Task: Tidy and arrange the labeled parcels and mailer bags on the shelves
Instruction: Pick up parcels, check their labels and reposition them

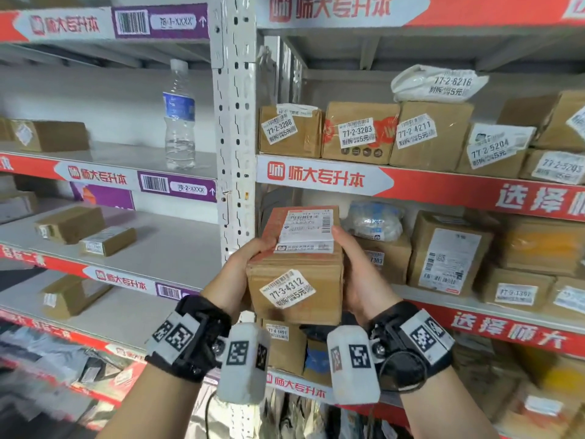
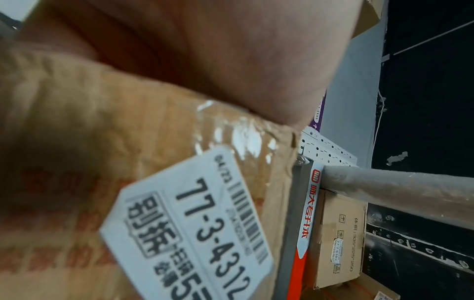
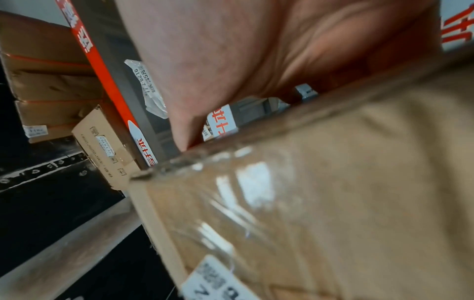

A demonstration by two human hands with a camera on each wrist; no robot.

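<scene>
A brown cardboard parcel (image 1: 296,267) labeled 77-3-4312 is held in the air in front of the right shelf bay, between the second and third boards. My left hand (image 1: 243,264) grips its left side with the thumb on top. My right hand (image 1: 354,264) grips its right side, thumb at the shipping label. The left wrist view shows the parcel (image 2: 128,162) and its sticker close up under my left hand (image 2: 231,60). In the right wrist view my right hand (image 3: 231,60) lies along the parcel's taped face (image 3: 320,192).
Labeled boxes (image 1: 357,133) line the upper right shelf, with a white mailer bag (image 1: 440,83) on top. More boxes (image 1: 449,251) and a wrapped bag (image 1: 375,220) fill the shelf behind the parcel. The left bay holds a water bottle (image 1: 179,122) and several small boxes (image 1: 71,224). A white upright post (image 1: 235,128) divides the bays.
</scene>
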